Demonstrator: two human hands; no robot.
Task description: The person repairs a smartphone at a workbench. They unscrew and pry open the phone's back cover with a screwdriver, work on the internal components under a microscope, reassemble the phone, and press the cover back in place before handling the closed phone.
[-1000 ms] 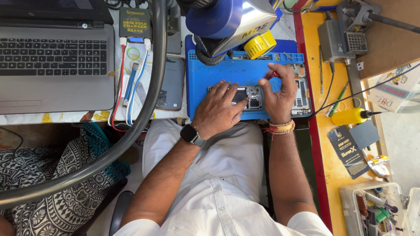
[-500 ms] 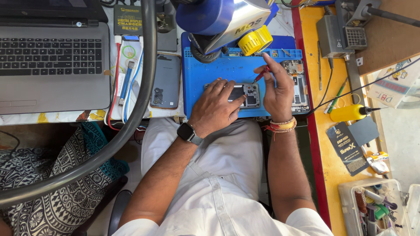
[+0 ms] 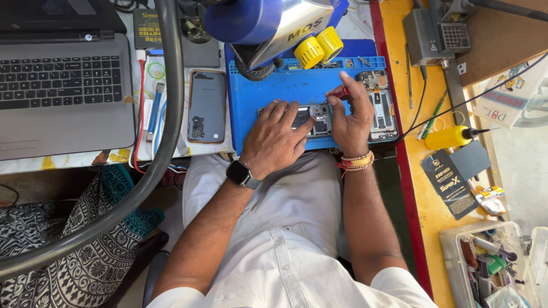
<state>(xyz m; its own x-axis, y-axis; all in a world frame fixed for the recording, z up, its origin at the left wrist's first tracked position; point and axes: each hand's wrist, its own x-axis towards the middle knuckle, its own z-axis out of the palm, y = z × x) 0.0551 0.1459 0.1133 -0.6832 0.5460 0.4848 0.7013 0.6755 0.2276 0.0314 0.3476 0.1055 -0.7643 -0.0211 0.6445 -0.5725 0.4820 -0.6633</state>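
Opened phone [image 3: 311, 118] lies on the blue work mat [image 3: 268, 94], pinned under the fingertips of the left hand [image 3: 274, 140], whose fingers spread flat and wide over its left part. Well to the left of that hand sit a laptop [image 3: 63, 91] and a dark phone back cover [image 3: 207, 106]. Just right of the left hand, the right hand [image 3: 349, 117] pinches a red-handled tool [image 3: 339, 92] above the phone, and a second stripped phone frame [image 3: 381, 105] lies just beyond its knuckles.

Matt rubber, glossy glass, shiny metal

Under both hands lies a matt blue rubbery mat [image 3: 268, 97]; left of them a glossy phone back [image 3: 206, 106], above them a polished metal housing [image 3: 285, 34].
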